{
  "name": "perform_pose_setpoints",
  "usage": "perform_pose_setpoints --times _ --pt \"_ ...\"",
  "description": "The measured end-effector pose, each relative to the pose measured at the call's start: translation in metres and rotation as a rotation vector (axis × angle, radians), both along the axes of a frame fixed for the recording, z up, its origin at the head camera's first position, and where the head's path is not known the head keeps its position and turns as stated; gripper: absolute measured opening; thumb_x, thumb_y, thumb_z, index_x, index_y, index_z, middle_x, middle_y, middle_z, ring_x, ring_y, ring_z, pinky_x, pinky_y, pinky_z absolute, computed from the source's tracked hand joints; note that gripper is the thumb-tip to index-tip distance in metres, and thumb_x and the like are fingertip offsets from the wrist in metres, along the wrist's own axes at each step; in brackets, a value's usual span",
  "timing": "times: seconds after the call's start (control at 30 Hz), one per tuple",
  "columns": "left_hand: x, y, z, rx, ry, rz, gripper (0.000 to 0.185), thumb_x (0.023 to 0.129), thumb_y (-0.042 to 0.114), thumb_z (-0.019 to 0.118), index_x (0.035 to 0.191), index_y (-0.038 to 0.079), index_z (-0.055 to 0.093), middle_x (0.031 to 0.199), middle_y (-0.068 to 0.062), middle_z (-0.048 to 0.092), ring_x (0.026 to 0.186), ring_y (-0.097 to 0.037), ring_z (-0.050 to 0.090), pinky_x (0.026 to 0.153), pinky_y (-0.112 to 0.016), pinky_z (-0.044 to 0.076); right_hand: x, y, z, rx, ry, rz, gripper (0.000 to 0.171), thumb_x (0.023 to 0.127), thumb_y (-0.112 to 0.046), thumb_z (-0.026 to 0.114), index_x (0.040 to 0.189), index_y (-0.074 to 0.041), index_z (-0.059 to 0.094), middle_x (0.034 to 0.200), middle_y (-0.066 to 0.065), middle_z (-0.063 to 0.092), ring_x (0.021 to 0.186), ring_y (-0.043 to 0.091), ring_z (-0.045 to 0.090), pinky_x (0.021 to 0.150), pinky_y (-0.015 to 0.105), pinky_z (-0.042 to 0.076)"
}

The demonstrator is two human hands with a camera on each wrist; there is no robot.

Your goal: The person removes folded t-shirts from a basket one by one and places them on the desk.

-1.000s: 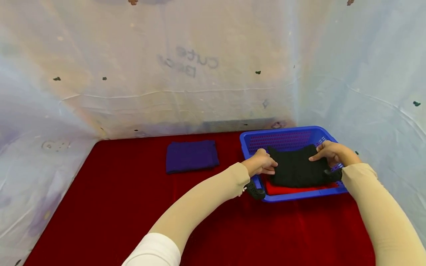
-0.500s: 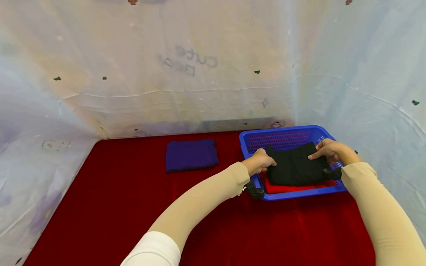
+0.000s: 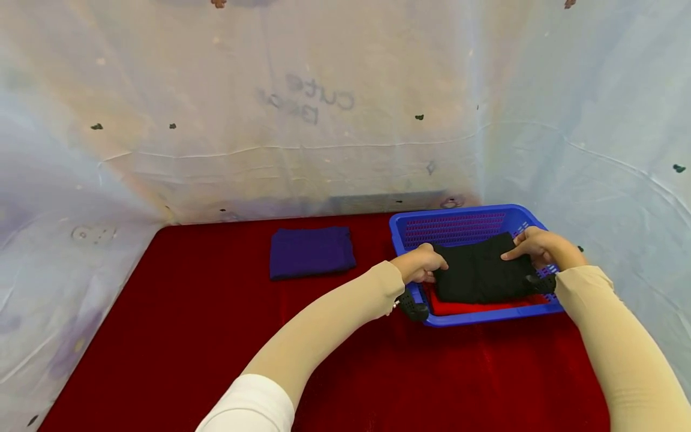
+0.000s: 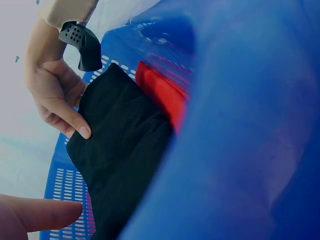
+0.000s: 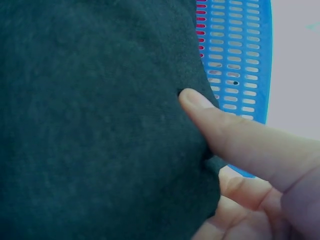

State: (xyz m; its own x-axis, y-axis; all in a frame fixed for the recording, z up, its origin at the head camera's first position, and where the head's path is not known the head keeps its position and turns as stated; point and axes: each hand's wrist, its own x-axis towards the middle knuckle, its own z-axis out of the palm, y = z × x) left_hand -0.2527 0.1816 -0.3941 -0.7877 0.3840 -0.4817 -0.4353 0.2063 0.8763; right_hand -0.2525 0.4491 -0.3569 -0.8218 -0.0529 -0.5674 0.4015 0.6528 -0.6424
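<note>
A folded black cloth (image 3: 477,270) lies in the blue plastic basket (image 3: 410,219), over a red cloth (image 3: 469,308). At its right edge, my right hand (image 3: 537,246) pinches the black fabric, its thumb (image 5: 215,120) on top and the other fingers partly hidden behind. Beside the left edge is my left hand (image 3: 421,263). One straight finger (image 4: 45,212) of it shows a small gap from the fabric in the left wrist view, and I cannot tell whether the rest of this hand holds the cloth.
On the red table cover (image 3: 216,336), a folded dark blue cloth (image 3: 310,252) lies left of the basket. Pale printed sheeting (image 3: 324,168) stands behind and at both sides. The basket sits near the right-hand sheeting.
The left part of the black cloth has shifted slightly left and down, and more of it is by my left hand. My right hand stays at the right edge; the dark blue cloth stays put.
</note>
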Motion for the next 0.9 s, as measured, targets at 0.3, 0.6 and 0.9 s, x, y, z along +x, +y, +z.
perform_pose_setpoints --times 0.3,0.6,0.9 --pt "0.0 -0.001 0.001 0.026 -0.007 -0.018 0.075 0.089 -0.013 0.065 0.152 -0.006 0.024 0.138 -0.025 0.045 0.102 -0.035 0.062 0.094 -0.048 0.052 0.002 -0.001 0.002 -0.072 -0.009 -0.059 0.044 0.097 -0.006 0.065 0.067 -0.015 0.033 0.066 -0.002 0.051 0.064 0.01 0.058 0.062 0.027 0.05" --pt "0.001 0.001 0.0 0.063 -0.013 0.082 0.067 0.087 -0.013 0.068 0.144 -0.004 0.035 0.112 -0.023 0.06 0.107 -0.037 0.065 0.093 -0.05 0.053 0.003 -0.008 0.014 -0.092 0.075 -0.047 0.027 0.097 -0.007 0.065 0.077 -0.008 0.046 0.072 -0.001 0.059 0.066 0.012 0.064 0.065 0.029 0.057" --pt "0.002 -0.001 0.001 0.129 0.002 0.088 0.059 0.086 -0.009 0.068 0.138 -0.004 0.04 0.109 -0.021 0.062 0.108 -0.036 0.064 0.094 -0.051 0.052 0.013 -0.008 0.027 -0.067 0.127 -0.032 0.03 0.098 -0.012 0.065 0.109 0.009 0.047 0.085 0.001 0.059 0.077 0.014 0.064 0.075 0.034 0.058"
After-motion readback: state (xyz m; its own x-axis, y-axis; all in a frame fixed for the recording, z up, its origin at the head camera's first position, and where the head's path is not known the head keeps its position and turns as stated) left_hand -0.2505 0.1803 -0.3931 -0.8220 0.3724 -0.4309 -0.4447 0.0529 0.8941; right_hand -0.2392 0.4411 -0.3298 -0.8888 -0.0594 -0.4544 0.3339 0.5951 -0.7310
